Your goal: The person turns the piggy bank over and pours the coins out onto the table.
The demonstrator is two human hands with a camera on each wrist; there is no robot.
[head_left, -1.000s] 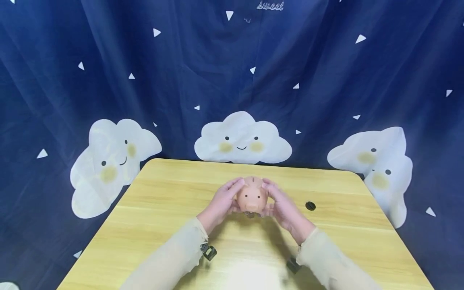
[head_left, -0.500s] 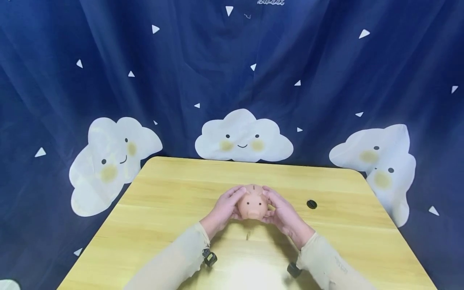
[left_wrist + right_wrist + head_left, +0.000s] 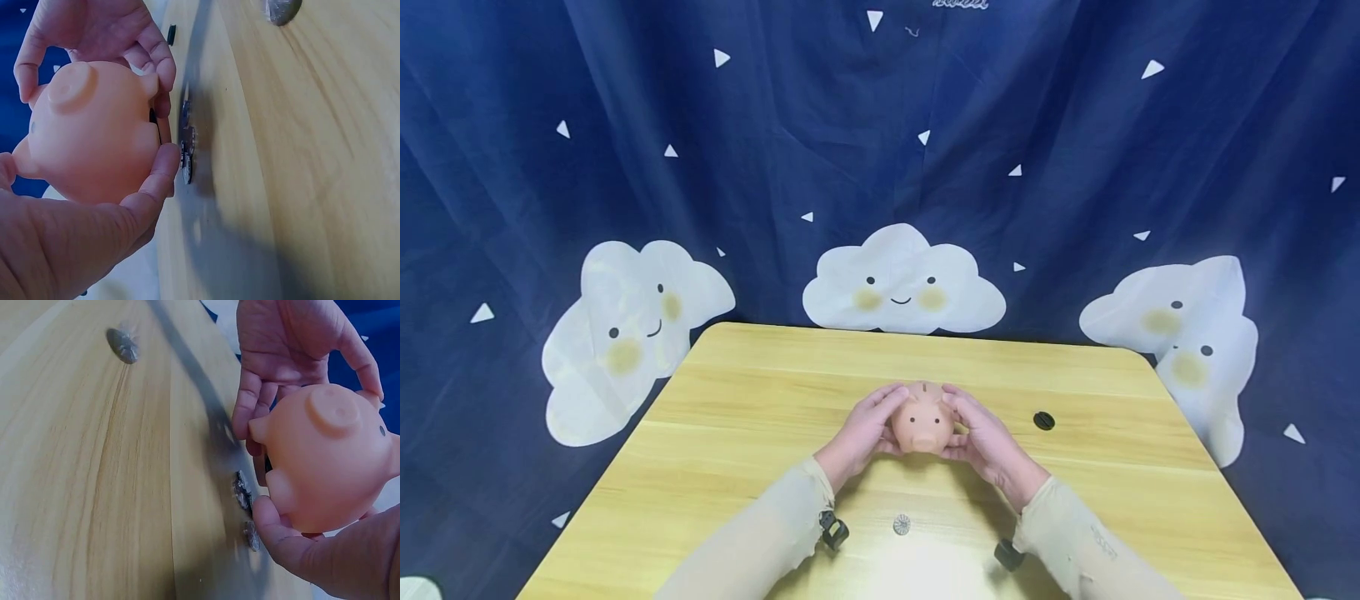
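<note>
A pink piggy bank (image 3: 924, 421) with a slot on top is held between both hands, its snout toward me. My left hand (image 3: 867, 432) grips one side, thumb near an ear and fingers low by the feet. On the other side my right hand (image 3: 992, 442) grips it the same way. Part of a dark opening (image 3: 154, 117) shows on its underside between the feet. Several coins (image 3: 187, 147) lie on the table close beneath it, hidden in the head view. A single silver coin (image 3: 902, 524) is on the table nearer to me, between the forearms.
A round black plug (image 3: 1043, 421) lies on the wooden table (image 3: 760, 392), right of the right hand. Behind the table's far edge hangs a dark blue curtain (image 3: 760, 167) with white clouds and triangles. Small black devices are strapped at both wrists.
The piggy bank came down and toward me in both hands, then stayed put. A coin seen as a thin streak half a second ago now shows its face, closer to me.
</note>
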